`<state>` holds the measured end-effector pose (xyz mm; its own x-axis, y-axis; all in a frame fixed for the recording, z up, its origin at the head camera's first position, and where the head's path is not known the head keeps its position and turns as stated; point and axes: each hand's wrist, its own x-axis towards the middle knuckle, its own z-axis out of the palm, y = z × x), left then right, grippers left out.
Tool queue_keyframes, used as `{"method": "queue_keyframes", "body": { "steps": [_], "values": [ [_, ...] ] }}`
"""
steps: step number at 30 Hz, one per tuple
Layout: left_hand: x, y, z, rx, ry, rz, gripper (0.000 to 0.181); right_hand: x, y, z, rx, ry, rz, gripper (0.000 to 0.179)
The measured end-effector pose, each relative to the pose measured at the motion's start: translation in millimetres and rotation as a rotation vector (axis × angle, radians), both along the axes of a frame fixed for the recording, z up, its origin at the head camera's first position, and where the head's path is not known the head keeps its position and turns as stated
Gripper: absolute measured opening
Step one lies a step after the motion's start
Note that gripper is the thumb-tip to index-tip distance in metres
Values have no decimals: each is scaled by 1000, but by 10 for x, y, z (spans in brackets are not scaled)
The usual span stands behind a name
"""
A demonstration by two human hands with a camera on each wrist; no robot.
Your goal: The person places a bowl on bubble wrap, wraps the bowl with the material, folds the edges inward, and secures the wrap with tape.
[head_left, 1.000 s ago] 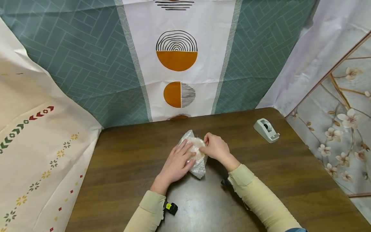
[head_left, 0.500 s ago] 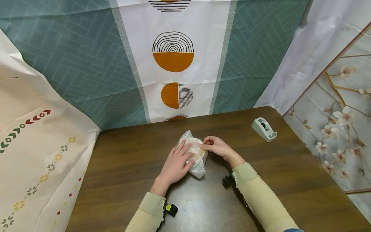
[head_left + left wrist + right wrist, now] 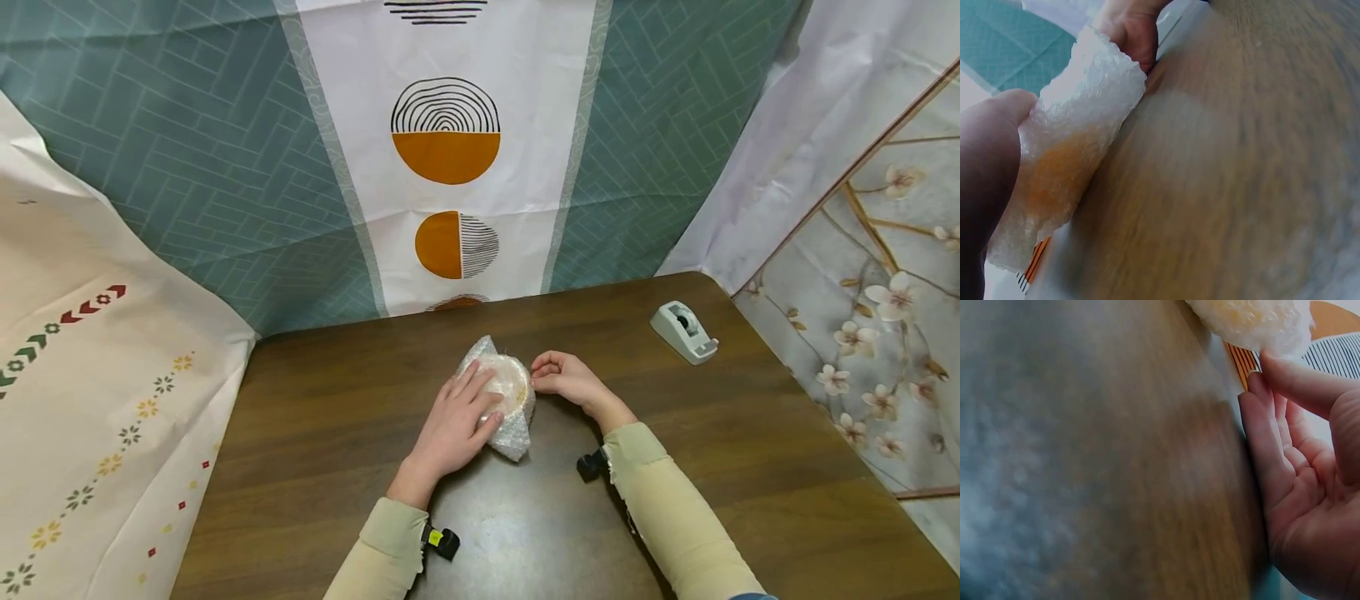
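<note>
A bundle of bubble wrap [image 3: 513, 437] lies on the table, with something round, pale and orange-tinged showing through it. My left hand [image 3: 455, 421] rests on its left part, fingers spread over the top. In the left wrist view the bubble wrap [image 3: 1094, 87] stands out beside the left thumb [image 3: 1013, 106], with an orange patch inside. At the bundle's right edge is my right hand [image 3: 573, 383]. Its thumb [image 3: 1300, 378] touches the side of the bubble wrap [image 3: 1254, 322], while the other fingers are loosely bent below. What exactly is wrapped is hidden.
A white tape dispenser [image 3: 684, 332] stands at the back right of the brown wooden table [image 3: 337, 400]. Patterned cloths hang behind the table [image 3: 465, 167] and on both sides. Each wrist wears a black camera; the left one [image 3: 444, 543] shows a yellow mark.
My right hand has slid from the bundle's top to its right edge, its thumb leaving the upper face. The left hand has stayed on the bubble wrap. The head view has shifted slightly.
</note>
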<state>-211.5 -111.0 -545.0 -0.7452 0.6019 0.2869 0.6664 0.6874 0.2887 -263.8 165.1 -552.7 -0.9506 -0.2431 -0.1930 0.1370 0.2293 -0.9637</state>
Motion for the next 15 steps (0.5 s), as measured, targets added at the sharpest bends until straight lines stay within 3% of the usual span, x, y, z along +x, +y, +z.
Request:
{"method": "queue_keyframes", "body": {
  "steps": [10,15],
  "values": [
    [-10,-3,112,125,-50,-49,43,37,208,55,-226,-75,15,34],
    [-7,-43,171,226,-68,-91,44,129,435,106,-176,-84,5,36]
  ]
}}
